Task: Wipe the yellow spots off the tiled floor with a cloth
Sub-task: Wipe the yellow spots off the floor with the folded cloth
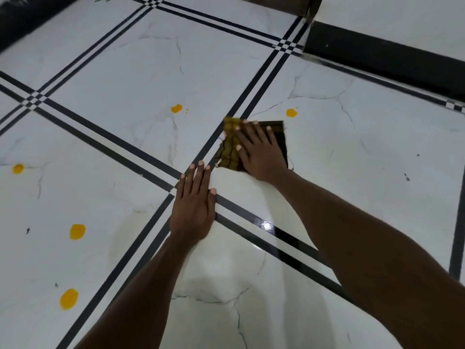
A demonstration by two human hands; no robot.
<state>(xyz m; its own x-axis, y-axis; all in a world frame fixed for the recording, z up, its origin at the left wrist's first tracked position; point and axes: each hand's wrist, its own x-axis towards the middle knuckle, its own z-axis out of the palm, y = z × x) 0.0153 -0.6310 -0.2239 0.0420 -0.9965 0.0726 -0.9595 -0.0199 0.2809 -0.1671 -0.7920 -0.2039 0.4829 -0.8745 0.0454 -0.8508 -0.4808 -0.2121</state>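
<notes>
Pressing flat with spread fingers, the right hand [261, 152] held the cloth [230, 149] on the tiled floor [377, 159]; the left hand [193, 210] lay open just nearer. Wiping looked midway; the yellow spot [291, 112] just beyond the cloth probably came next.

At the top left corner of my view I see a dark, blurred roll-shaped object [22, 18] lying slantwise across the corner; I cannot tell what it is. Along the upper right a black skirting band [377, 55] runs at the foot of a pale wall [402, 18]. At the top edge, just left of that wall, I make out the brown lower end of a wooden piece [279, 3], its form unclear.
</notes>
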